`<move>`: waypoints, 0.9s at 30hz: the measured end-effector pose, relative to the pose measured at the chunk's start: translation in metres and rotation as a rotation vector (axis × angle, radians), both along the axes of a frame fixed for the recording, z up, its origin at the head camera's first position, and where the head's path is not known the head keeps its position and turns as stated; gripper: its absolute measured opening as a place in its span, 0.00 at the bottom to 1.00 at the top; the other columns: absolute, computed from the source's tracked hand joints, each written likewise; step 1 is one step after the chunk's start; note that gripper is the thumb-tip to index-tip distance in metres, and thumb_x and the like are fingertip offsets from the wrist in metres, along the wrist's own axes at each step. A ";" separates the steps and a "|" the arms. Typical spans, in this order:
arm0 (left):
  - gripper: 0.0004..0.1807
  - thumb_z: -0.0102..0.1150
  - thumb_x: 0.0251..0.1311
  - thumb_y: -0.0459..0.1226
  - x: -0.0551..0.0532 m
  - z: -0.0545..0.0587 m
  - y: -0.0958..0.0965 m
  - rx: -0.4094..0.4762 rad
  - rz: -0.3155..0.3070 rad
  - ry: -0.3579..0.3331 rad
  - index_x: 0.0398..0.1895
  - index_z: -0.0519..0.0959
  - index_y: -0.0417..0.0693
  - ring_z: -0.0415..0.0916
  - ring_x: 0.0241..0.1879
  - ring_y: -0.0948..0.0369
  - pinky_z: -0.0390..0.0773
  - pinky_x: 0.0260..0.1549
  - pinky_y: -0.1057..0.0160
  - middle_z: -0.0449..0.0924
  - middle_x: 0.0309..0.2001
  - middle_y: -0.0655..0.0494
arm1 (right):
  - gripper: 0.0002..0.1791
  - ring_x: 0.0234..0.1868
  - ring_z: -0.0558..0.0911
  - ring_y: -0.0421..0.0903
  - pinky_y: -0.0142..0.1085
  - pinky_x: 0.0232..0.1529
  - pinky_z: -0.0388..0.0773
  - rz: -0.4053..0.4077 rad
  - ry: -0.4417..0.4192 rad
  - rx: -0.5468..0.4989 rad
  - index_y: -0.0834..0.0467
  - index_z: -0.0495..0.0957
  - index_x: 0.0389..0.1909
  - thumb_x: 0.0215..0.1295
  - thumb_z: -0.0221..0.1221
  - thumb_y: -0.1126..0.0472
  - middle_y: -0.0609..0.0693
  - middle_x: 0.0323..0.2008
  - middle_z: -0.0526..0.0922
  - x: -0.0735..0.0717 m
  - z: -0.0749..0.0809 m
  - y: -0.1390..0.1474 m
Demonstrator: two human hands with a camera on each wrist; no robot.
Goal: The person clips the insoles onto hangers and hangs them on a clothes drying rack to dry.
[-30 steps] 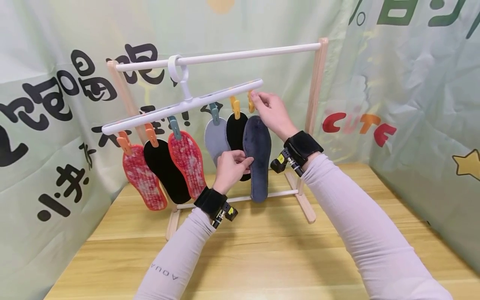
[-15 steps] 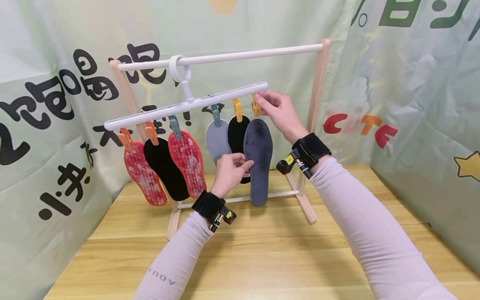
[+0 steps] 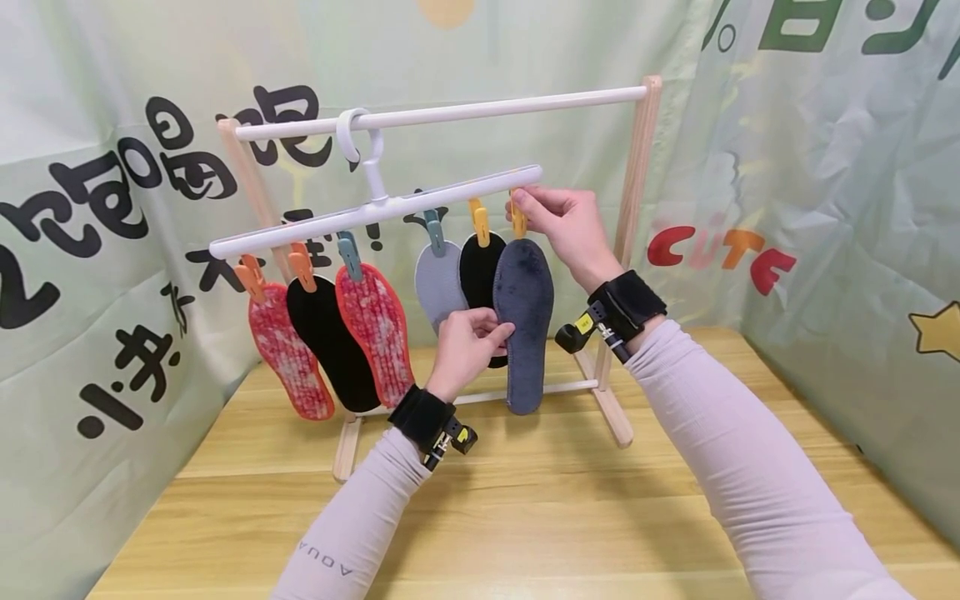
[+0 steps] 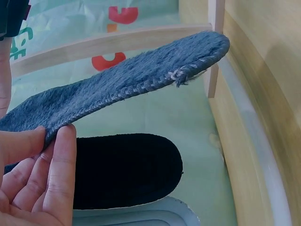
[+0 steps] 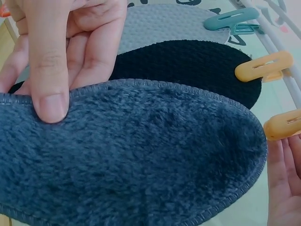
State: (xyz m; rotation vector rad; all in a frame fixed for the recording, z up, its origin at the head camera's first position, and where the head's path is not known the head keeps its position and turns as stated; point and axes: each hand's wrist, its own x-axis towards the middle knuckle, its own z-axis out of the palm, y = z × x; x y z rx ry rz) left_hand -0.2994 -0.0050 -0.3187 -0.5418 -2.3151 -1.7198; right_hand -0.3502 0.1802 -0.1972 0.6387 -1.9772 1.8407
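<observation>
My left hand [image 3: 465, 350] pinches the side edge of a dark blue-grey plush insole [image 3: 527, 333] between thumb and fingers. In the left wrist view the insole's [image 4: 141, 77] stitched rim shows. At the hanger's right end my right hand [image 3: 570, 227] pinches a yellow clothespin [image 3: 519, 215]. The clothespin's [image 5: 284, 125] tip is right at the insole's rounded end in the right wrist view. Beside it a black insole [image 3: 477, 265] hangs from another yellow clothespin [image 3: 479, 222], and a grey insole [image 3: 437, 283] from a teal one [image 3: 433, 233].
A white hanger [image 3: 300, 231], tilted up to the right, hooks over the bar [image 3: 510, 108] of a wooden rack [image 3: 637, 167]. On its left side hang two red insoles [image 3: 375, 329] and a black insole [image 3: 333, 342]. The rack stands on a wooden table [image 3: 525, 517] before printed cloth.
The hanger's right end has dropped slightly and shifted right. My right hand has moved a little right and down with the clothespin; my left hand and the plush insole have shifted slightly right and down.
</observation>
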 end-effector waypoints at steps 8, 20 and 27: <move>0.10 0.70 0.69 0.31 0.000 -0.002 0.003 0.025 -0.018 0.031 0.29 0.82 0.36 0.91 0.30 0.57 0.92 0.33 0.61 0.87 0.30 0.42 | 0.19 0.43 0.92 0.40 0.33 0.53 0.89 -0.011 0.020 -0.017 0.62 0.89 0.56 0.74 0.69 0.54 0.45 0.36 0.94 0.001 0.001 0.000; 0.12 0.70 0.70 0.32 -0.001 0.002 0.006 0.022 -0.008 0.074 0.28 0.81 0.38 0.90 0.30 0.55 0.92 0.34 0.62 0.88 0.31 0.42 | 0.16 0.44 0.91 0.39 0.31 0.53 0.89 -0.039 0.034 -0.001 0.58 0.91 0.53 0.73 0.70 0.53 0.44 0.35 0.94 0.001 -0.002 0.002; 0.12 0.70 0.70 0.33 -0.002 0.005 0.007 0.010 -0.005 0.104 0.28 0.81 0.38 0.90 0.31 0.52 0.92 0.35 0.63 0.89 0.31 0.42 | 0.16 0.46 0.91 0.38 0.31 0.54 0.88 -0.051 0.036 0.011 0.57 0.91 0.53 0.73 0.70 0.51 0.43 0.36 0.94 0.001 -0.003 0.003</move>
